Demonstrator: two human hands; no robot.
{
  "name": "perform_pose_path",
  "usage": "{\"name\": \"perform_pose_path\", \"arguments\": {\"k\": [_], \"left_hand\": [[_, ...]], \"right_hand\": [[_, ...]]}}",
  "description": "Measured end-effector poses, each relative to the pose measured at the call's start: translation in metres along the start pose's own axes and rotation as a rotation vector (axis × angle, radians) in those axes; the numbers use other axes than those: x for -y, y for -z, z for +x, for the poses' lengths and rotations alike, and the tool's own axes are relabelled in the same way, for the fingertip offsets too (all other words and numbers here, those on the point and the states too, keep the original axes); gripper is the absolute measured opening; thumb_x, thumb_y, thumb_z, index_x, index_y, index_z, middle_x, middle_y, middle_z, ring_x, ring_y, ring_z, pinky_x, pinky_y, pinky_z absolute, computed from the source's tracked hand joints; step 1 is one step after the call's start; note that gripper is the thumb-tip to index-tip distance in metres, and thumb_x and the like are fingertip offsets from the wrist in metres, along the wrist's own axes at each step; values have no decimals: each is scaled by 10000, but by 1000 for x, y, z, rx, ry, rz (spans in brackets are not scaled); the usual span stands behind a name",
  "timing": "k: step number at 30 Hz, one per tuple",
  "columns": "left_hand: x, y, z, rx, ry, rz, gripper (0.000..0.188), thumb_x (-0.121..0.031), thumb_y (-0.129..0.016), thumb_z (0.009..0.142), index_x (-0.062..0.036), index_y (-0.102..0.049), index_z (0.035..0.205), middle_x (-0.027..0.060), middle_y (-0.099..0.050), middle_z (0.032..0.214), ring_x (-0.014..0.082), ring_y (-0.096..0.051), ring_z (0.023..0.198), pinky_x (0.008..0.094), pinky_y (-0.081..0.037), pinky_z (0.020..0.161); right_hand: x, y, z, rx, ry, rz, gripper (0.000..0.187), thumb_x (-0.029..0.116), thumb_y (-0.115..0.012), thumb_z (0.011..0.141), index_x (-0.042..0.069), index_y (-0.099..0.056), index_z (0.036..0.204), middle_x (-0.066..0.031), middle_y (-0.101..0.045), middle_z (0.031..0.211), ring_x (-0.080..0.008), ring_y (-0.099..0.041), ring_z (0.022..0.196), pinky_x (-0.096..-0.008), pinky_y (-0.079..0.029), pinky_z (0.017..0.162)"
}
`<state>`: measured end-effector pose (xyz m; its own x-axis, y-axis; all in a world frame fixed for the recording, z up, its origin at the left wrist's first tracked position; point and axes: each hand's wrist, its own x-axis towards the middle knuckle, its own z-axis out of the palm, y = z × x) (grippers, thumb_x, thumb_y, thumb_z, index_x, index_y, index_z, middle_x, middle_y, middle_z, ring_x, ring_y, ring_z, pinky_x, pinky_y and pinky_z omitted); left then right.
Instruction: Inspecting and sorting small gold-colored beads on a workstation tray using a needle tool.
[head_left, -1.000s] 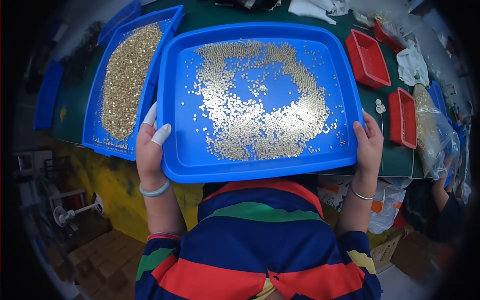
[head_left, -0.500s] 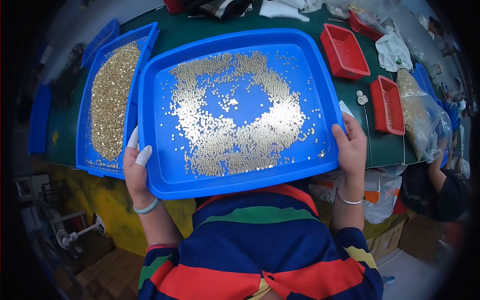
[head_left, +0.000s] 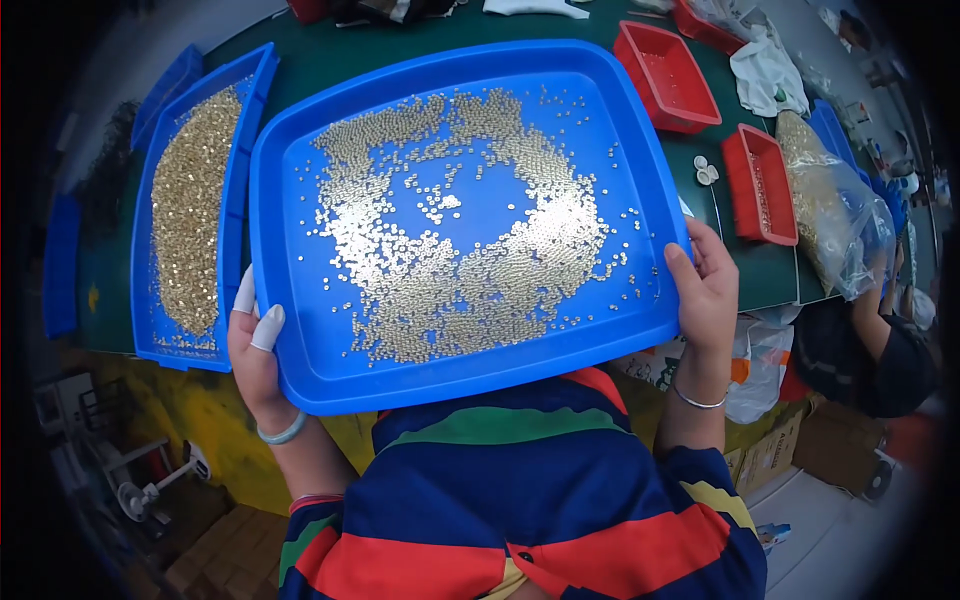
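With both hands I hold a large blue tray (head_left: 480, 386) above the table's near edge, in front of my body. My left hand (head_left: 256, 362), with white covers on its thumb and a finger, grips the near left corner. On the right rim, my right hand (head_left: 710, 295) is closed with the thumb on top and the fingers outside. Many small, shiny, pale gold metal pieces (head_left: 420, 295) lie in the tray in a rough ring around a thinner patch. A few are scattered toward the walls. The fingers under the tray are partly hidden.
Left of me, another blue tray (head_left: 246, 130) holds a heap of gold pieces (head_left: 190, 220). Red bins (head_left: 668, 82) and a clear plastic bag (head_left: 850, 225) stand on the green table (head_left: 320, 50) at right. A co-worker's arm (head_left: 873, 325) is at far right.
The held tray has shifted left in view, its near left corner lower, with my left hand still on it. Stray pieces near its lower right corner have spread. The surroundings have also shifted left.
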<state>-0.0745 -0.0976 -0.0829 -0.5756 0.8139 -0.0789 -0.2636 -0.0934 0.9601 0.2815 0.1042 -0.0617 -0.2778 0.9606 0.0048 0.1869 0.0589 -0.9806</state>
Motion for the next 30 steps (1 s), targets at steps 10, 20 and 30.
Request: {"name": "perform_pose_path", "arguments": {"k": [10, 20, 30], "left_hand": [[1, -15, -14, 41, 44, -8, 593, -4, -470, 821, 98, -256, 1365, 184, -485, 1272, 212, -509, 1133, 304, -395, 961], [0, 12, -48, 42, 14, -38, 598, 5, -476, 804, 96, -270, 1358, 198, -524, 1223, 229, -538, 1103, 311, -430, 938], [-1, 6, -34, -10, 29, -49, 595, 17, -477, 810, 100, -263, 1360, 197, -512, 1238, 213, -539, 1095, 292, -409, 944]], "right_hand": [[1, 24, -1, 37, -45, 41, 340, 30, -551, 870, -77, -481, 1185, -111, -626, 994, -110, -607, 840, -221, -493, 736], [-13, 7, -41, -13, 3, 39, 351, 24, -553, 870, -96, -472, 1190, -129, -611, 1040, -127, -598, 898, -235, -477, 794], [-27, 6, -14, 18, -19, -11, 369, 53, -561, 878, -88, -464, 1205, -122, -619, 1035, -124, -604, 891, -220, -477, 781]]}}
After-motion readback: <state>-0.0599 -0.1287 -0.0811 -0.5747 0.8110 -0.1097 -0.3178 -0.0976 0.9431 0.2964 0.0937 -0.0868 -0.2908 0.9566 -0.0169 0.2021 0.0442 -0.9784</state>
